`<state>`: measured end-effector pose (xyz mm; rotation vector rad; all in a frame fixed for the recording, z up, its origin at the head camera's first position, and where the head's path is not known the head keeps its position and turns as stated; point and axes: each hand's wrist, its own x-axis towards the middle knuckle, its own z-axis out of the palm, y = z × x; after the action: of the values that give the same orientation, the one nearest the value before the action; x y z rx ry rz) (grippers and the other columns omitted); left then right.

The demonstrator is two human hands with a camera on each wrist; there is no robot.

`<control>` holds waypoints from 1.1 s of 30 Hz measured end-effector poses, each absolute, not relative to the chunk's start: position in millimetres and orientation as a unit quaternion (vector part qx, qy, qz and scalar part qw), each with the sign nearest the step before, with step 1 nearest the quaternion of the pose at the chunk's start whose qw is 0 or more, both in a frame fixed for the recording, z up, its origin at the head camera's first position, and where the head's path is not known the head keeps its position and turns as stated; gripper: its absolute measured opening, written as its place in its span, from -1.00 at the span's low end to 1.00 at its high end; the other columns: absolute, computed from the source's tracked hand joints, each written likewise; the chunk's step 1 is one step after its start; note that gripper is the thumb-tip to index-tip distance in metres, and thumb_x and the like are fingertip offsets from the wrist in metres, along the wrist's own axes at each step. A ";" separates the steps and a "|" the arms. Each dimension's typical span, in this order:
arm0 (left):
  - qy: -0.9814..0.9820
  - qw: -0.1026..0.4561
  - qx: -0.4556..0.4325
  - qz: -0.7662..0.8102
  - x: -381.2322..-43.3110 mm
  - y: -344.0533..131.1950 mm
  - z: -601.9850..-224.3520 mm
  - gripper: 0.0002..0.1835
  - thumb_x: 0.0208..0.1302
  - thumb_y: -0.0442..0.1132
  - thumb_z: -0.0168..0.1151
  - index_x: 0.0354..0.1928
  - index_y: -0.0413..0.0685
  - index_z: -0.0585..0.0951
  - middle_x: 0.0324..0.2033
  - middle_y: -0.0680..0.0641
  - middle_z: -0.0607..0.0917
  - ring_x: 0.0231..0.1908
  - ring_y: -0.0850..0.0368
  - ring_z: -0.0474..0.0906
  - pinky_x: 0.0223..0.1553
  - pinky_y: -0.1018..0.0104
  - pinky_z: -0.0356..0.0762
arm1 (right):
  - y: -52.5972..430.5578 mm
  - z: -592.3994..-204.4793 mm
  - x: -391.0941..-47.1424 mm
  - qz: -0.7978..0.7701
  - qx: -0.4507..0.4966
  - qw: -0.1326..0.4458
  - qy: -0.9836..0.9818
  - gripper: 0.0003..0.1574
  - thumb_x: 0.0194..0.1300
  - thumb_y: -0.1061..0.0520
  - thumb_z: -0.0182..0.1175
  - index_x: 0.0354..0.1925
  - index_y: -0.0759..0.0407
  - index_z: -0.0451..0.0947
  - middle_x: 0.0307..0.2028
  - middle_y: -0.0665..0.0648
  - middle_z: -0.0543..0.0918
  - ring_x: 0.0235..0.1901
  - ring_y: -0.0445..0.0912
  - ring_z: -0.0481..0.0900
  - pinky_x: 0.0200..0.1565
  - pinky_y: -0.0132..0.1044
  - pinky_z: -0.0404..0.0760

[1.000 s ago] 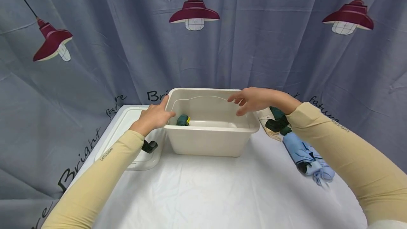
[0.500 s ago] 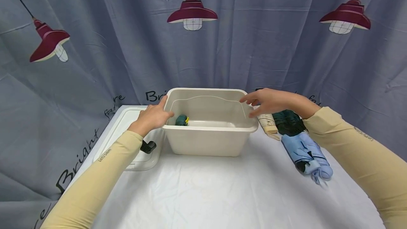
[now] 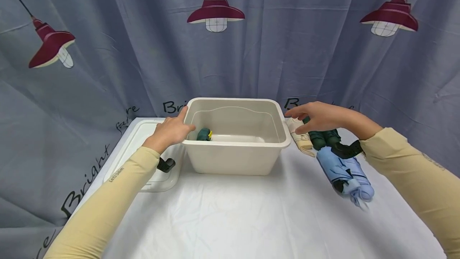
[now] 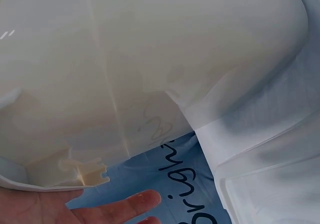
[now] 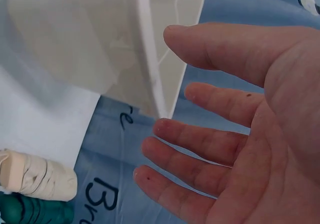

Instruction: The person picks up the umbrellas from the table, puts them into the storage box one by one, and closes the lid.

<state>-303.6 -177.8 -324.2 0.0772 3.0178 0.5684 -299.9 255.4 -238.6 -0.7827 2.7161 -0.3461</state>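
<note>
A cream plastic storage bin (image 3: 230,159) stands on the white table. My left hand (image 3: 171,132) rests on its left rim, thumb reaching over the inside and fingers extended. In the left wrist view, straight fingers (image 4: 122,209) show under the rim. Inside the bin, near its left end, lies a small dark green item (image 3: 204,134) with a yellow part. My right hand (image 3: 321,118) hovers off the bin's right end, fingers spread and nothing held. The right wrist view shows its bare palm (image 5: 250,169), with the thumb overlapping the bin's rim.
A white lid (image 3: 143,135) lies left of the bin, partly under my left arm. Right of the bin are rolled fabric bundles: beige (image 3: 302,139), dark green (image 3: 325,137) and light blue (image 3: 345,175). A grey curtain (image 3: 305,59) printed with lamps hangs behind.
My right hand has moved right, from over the bin's inside to outside its right end. My left hand stays at the left rim. The green item stays in the bin.
</note>
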 end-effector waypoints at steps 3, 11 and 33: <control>0.981 0.035 0.026 0.187 -303.5 -178.0 -324.2 -0.06 0.36 0.20 -0.03 0.64 0.19 -0.20 0.35 -0.34 0.46 0.31 -0.31 0.40 0.25 -0.38 0.22 | 263.6 -241.7 -298.3 -0.121 -0.265 0.142 0.946 -0.15 0.27 -0.05 0.39 0.43 0.14 0.37 0.32 0.30 0.50 0.27 0.26 0.47 0.11 0.21 0.56; 0.981 0.038 0.029 0.190 -303.3 -177.9 -323.8 -0.07 0.35 0.20 -0.05 0.64 0.21 -0.22 0.34 -0.33 0.47 0.27 -0.29 0.44 0.22 -0.37 0.24 | 286.0 -255.8 -295.7 -0.129 -0.237 0.137 0.953 -0.13 0.24 -0.07 0.41 0.41 0.18 0.39 0.27 0.32 0.54 0.24 0.27 0.49 0.08 0.21 0.58; 0.982 0.036 0.026 0.186 -304.2 -178.5 -325.1 -0.06 0.35 0.22 -0.06 0.64 0.19 -0.21 0.36 -0.32 0.45 0.29 -0.30 0.41 0.22 -0.35 0.25 | 334.1 -297.2 -295.3 -0.146 -0.194 0.181 0.953 -0.02 0.23 -0.12 0.40 0.44 0.28 0.30 0.30 0.47 0.43 0.26 0.36 0.45 0.09 0.12 0.60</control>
<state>-304.2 -178.5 -325.1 0.0810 3.0149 0.5704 -295.3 334.1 -297.2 -0.5484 2.6918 -0.4123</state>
